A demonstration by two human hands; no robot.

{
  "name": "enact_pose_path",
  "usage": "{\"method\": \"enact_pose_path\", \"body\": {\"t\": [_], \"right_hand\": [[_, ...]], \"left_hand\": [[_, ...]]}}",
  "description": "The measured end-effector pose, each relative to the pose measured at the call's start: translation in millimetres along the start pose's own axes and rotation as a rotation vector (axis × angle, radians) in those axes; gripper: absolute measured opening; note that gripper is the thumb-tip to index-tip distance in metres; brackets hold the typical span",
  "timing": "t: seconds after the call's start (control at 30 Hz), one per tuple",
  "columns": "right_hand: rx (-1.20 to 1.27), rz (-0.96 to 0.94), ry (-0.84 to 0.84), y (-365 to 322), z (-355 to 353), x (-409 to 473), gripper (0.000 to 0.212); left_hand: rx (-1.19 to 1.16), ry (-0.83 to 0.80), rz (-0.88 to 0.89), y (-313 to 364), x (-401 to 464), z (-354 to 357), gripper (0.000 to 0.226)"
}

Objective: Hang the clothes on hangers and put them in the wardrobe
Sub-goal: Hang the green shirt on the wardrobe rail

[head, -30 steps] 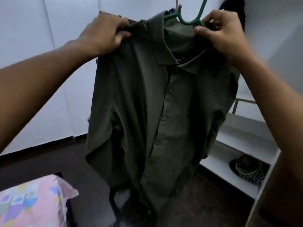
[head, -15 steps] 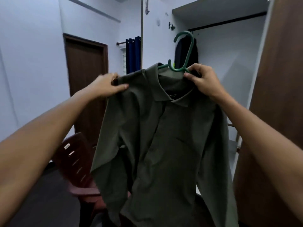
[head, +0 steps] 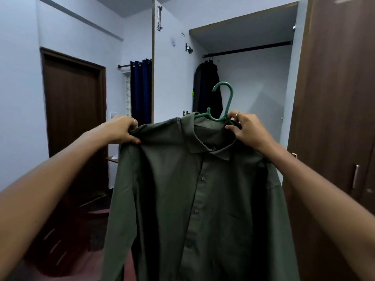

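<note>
While held up — olive shirt [head: 194, 199], buttoned

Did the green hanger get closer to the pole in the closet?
Cannot tell. The green hanger now sits below the wardrobe rod, right of the dark garment, but the camera also tilted.

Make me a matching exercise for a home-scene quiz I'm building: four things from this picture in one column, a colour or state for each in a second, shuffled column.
Things:
1. hanger
2. shirt
3. curtain
4. dark garment

Colours or states:
A. olive, held up at both shoulders
B. dark blue, beside the brown door
C. already hanging on the wardrobe rail
D. green plastic, hook free above the collar

Pairs: 1-D, 2-A, 3-B, 4-C
</note>
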State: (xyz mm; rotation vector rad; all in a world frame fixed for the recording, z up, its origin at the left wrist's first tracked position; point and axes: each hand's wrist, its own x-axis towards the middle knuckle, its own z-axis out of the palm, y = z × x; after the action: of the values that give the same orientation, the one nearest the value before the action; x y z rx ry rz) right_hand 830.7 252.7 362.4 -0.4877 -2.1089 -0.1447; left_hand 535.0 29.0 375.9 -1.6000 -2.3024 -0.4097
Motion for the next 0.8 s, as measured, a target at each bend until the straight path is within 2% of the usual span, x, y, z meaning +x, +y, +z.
{"method": "enact_pose_path", "body": {"t": [0.03, 0.1, 0.17, 0.23, 0.27, 0.33, 0.4, 0.43, 0.5, 0.57, 0.7, 0.8], "right_hand": [[-0.009, 0.020, 0.023, 4.4, 9.5, 5.0, 0.020], [0.035, 0.051, 0.056, 10.7, 27.3, 15.4, 0.018], [0.086, 0.054, 0.088, 16.4, 46.5, 32.3, 0.019], [0.118, 0.035, 0.118, 26.5, 68.0, 52.7, 0.020], [0.126, 0.029, 0.130, 32.2, 77.4, 62.4, 0.020], [0.117, 0.035, 0.155, 49.1, 98.5, 91.8, 0.021], [0.119, 0.043, 0.168, 65.1, 120.6, 121.2, 0.019], [0.124, 0.045, 0.178, 71.4, 130.8, 130.8, 0.018], [0.175, 0.072, 0.215, 91.6, 151.1, 148.7, 0.019], [0.291, 0.165, 0.177, 116.0, 162.5, 162.0, 0.021], [0.279, 0.323, 0.011, 187.2, 177.7, 170.5, 0.045], [0.074, 0.302, -0.062, 252.8, 204.9, 165.8, 0.021]], "left_hand": [[-0.070, -0.119, 0.005, -1.4, 7.9, -2.4, 0.055], [-0.358, -0.288, 0.004, -1.2, 25.0, -2.8, 0.092], [-0.475, -0.302, 0.071, -0.8, 52.4, 6.9, 0.103], [-0.374, -0.286, 0.155, -3.0, 88.8, 21.6, 0.107], [-0.337, -0.296, 0.202, -6.5, 105.6, 32.6, 0.102], [-0.374, -0.259, 0.236, -20.5, 148.5, 54.9, 0.071], [-0.482, -0.163, 0.253, -35.1, 187.6, 75.1, 0.041], [-0.520, -0.084, 0.274, -39.0, 202.9, 84.3, 0.034], [-0.573, 0.103, 0.302, -43.8, 241.2, 101.3, 0.029], [-0.543, 0.245, 0.315, -44.8, 279.8, 114.2, 0.031], [-0.506, 0.322, 0.344, -40.9, 351.0, 137.2, 0.033], [-0.482, 0.394, 0.334, -34.5, 405.8, 152.4, 0.036]]}}
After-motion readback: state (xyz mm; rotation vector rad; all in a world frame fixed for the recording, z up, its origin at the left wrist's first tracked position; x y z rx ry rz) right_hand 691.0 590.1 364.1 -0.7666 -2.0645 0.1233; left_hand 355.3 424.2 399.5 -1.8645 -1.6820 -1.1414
